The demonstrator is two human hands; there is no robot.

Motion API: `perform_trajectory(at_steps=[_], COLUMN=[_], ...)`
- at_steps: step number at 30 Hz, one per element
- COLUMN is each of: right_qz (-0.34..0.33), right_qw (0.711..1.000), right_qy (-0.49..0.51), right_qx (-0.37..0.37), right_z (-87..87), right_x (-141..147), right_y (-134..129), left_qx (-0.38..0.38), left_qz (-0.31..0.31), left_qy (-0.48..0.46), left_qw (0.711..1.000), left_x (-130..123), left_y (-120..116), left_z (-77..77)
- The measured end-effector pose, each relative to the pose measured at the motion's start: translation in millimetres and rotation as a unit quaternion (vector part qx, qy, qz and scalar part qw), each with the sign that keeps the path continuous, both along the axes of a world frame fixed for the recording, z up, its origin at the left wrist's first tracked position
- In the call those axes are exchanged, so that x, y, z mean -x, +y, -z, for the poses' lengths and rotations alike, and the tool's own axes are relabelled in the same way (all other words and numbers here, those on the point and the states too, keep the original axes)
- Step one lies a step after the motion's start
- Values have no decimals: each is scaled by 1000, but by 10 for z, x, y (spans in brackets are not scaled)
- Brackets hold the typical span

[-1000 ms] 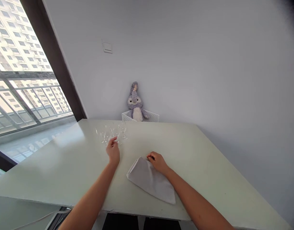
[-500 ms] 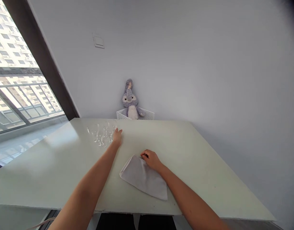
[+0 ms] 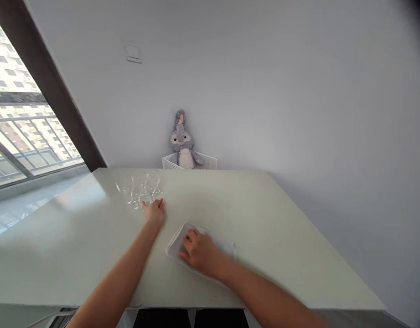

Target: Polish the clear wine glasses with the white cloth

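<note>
Pale table (image 3: 264,214). Left hand (image 3: 154,212) beside clear glasses (image 3: 136,189), fingers parted; right hand (image 3: 202,253) over 1 grey cloth (image 3: 174,246), fingers curled (blurred; grip unclear).

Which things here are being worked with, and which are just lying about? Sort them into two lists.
At the hands:
- grey cloth, beneath the right hand
- clear glasses, nearest the left hand; whether it touches one, I cannot tell

Just there:
- plush toy, sitting in the white basket
- wall switch
</note>
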State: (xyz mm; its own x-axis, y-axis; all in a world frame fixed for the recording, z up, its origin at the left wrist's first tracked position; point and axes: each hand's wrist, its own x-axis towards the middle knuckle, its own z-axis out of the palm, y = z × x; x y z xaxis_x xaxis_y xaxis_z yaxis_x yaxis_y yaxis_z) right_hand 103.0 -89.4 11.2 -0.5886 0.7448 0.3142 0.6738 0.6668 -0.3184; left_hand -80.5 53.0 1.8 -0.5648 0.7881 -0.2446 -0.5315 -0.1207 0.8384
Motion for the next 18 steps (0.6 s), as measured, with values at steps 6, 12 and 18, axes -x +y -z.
perform_trajectory(at_steps=[6,12,18], right_qz=[19,75,147], right_qw=[998,996,989], right_qy=[-60,-53,-27], right_qx=[-30,-18,-12], right_z=[177,192,270], right_x=[28,-102,-323], right_y=[144,366,640], left_qx=[-39,-98,-126], left_qz=[34,84,156], left_qy=[-79,-130,-191], left_qw=[996,983,961], left_x=[51,54,-9], left_y=[238,210,82], left_z=[-182,-225,-139])
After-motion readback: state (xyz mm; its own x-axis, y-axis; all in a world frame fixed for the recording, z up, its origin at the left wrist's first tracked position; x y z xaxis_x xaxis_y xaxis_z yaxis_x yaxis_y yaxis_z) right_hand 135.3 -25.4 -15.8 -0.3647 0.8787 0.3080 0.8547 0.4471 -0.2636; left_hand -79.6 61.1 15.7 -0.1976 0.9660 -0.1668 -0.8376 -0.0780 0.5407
